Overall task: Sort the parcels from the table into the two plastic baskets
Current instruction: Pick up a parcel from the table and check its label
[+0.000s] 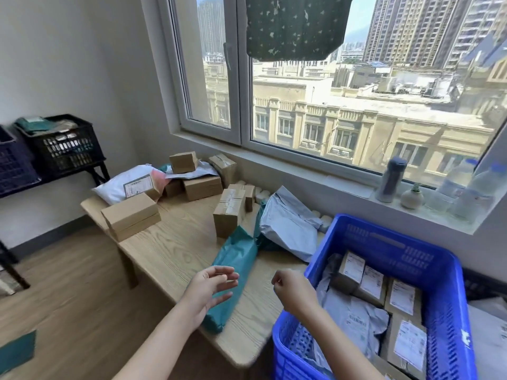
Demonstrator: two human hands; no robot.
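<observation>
A wooden table (175,250) carries several parcels: cardboard boxes (130,215), a taped box (229,215), a teal mailer bag (237,259), a grey mailer bag (288,226) and a white bag (123,182). A blue plastic basket (395,242) at the right holds labelled boxes and grey bags. My left hand (211,289) hovers over the teal bag's near end with its fingers spread, holding nothing. My right hand (293,292) hangs at the blue basket's left rim, fingers loosely curled and empty.
A black basket (63,144) with parcels stands on a dark rack at the far left, beside a dark blue crate (13,165). A grey bottle (391,179), a small vase (411,197) and plastic bottles line the window sill. A teal bag (16,352) lies on the floor.
</observation>
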